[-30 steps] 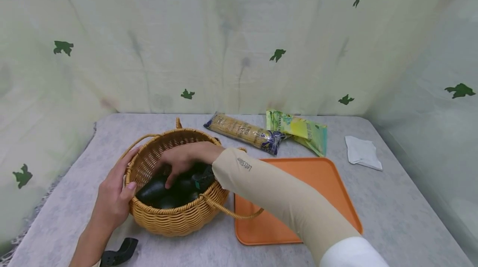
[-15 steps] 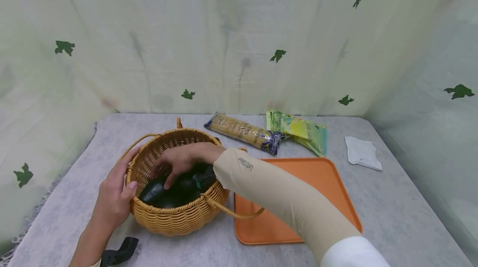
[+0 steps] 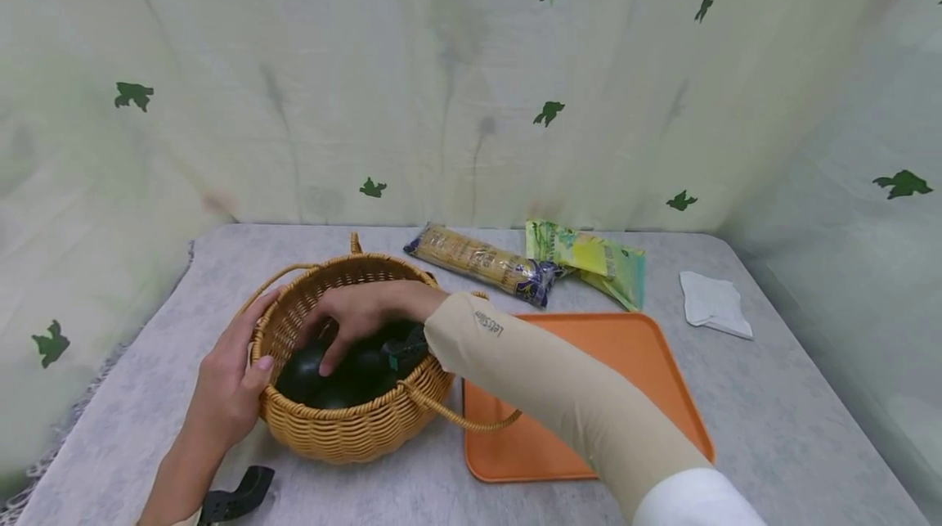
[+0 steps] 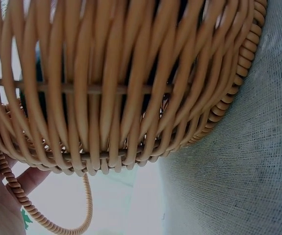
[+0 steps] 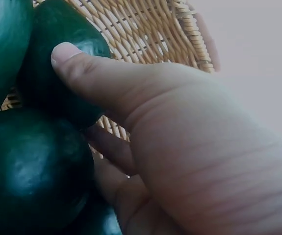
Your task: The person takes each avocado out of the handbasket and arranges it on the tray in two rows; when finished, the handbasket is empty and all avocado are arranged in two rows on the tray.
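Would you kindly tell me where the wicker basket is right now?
In the head view, the wicker basket is left of centre on the table, just left of the orange tray, with the left hand at its rim.

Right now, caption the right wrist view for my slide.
The right hand grips a smooth green object beside others like it in a basket.

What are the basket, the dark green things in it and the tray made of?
Basket: likely rattan or a plastic imitation, satin; slim tan strands woven together. Dark green things: smooth, glossy, with bright highlights; real skin or plastic, can't tell. Tray: probably moulded plastic, fairly matte; even orange, rounded corners.
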Available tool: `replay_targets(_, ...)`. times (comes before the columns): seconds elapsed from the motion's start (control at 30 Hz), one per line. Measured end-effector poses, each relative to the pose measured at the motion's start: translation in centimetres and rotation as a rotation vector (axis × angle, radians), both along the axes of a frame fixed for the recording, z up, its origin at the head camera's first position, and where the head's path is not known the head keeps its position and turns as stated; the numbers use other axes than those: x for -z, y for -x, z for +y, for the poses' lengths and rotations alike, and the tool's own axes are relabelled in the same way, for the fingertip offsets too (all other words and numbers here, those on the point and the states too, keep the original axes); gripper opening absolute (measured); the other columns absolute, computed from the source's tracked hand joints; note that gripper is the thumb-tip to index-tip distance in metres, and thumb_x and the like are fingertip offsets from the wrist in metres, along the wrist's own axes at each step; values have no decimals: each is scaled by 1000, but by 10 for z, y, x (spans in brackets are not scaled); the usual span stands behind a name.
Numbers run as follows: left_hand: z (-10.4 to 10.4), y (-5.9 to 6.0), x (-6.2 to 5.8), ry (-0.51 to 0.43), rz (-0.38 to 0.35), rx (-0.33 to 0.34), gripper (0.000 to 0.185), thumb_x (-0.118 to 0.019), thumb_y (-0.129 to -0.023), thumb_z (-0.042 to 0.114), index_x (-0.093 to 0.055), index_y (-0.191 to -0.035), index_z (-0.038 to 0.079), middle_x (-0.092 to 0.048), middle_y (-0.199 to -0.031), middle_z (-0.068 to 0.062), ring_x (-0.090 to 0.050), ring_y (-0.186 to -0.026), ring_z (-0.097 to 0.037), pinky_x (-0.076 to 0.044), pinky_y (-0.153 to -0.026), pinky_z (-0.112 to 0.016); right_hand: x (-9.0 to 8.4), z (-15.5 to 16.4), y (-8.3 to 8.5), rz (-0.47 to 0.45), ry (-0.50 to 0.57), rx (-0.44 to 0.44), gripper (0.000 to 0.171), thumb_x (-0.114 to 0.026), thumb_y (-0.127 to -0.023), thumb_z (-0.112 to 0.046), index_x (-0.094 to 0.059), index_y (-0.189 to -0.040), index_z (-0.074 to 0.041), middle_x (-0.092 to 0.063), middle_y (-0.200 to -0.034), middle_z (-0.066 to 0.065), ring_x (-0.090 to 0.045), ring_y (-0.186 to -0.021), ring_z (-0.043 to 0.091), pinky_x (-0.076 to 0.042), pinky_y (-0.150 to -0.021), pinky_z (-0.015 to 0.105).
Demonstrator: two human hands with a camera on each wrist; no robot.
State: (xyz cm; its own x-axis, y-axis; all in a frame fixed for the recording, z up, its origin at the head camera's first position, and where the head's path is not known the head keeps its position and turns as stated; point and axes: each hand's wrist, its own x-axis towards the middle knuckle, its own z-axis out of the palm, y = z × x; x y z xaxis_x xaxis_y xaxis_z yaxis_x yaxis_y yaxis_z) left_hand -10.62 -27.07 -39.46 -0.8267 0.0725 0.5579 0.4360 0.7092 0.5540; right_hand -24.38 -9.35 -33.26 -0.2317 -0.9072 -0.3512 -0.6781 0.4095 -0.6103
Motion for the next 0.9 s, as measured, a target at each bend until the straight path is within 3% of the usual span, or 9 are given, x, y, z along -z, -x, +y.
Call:
replay_targets(0.13,-1,-1,0,8,-13,-3,66,-44,-96,18,-37,-161,20,-44,-160,-13,-48,-131,-46,-27,-104,-8,-1,1,-1,-24,24,19,57,-82,-88,-26,-64,-143,-22,-65,-139,-11,-56,-118,-6,-41,-95,9)
replay_targets(0.3,0,-2,-1,4,-40,-17,66,-44,-97,19,-36,-162,24,-43,-160,-12,-48,-132,-45,-26,-103,-9,-3,2,-2,8,74,33,51,-83,-87,-28,-70,-136,-24,-72,-126,-16,-59,-100,-11,-45,-89,9)
replay_targets(0.4,1,-1,-1,5,-36,-15,66,-44,-96,18,-36,-162,23,-44,-160,-13,-49,-131,-46,-23,-99,-3,-8,4,-3,24,106,34,47,-83,-86,-29,-73,-132,-23,-74,-120,-18,-57,-91,-12,-46,-86,9)
replay_targets(0.47,0,-1,-1,4,-45,-14,66,-44,-96,18,-35,-162,22,-43,-160,-14,-48,-131,-47,-34,-110,-18,-10,4,-4,25,116,40,46,-84,-86,-29,-74,-130,-24,-74,-118,-19,-56,-86,-10,-46,-84,10)
replay_targets(0.53,0,-1,0,1,-57,-13,67,-44,-96,18,-35,-162,22,-43,-160,-15,-47,-132,-48,-41,-114,-45,-13,5,-5,21,119,43,45,-84,-85,-29,-75,-129,-24,-74,-118,-19,-56,-86,-11,-46,-83,10)
replay_targets(0.63,0,-1,0,-3,-80,-12,67,-44,-97,18,-33,-163,23,-41,-161,-16,-44,-135,-51,-37,-95,-79,-17,5,-5,26,122,39,44,-85,-84,-31,-76,-127,-24,-74,-118,-19,-57,-90,-12,-46,-85,9)
replay_targets(0.9,0,0,-2,-14,-84,-8,66,-44,-98,20,-33,-163,21,-40,-162,-17,-41,-140,-52,-35,-98,-80,-32,10,-4,41,156,-6,40,-84,-86,-31,-78,-124,-21,-75,-117,-15,-62,-104,-12,-46,-91,10)
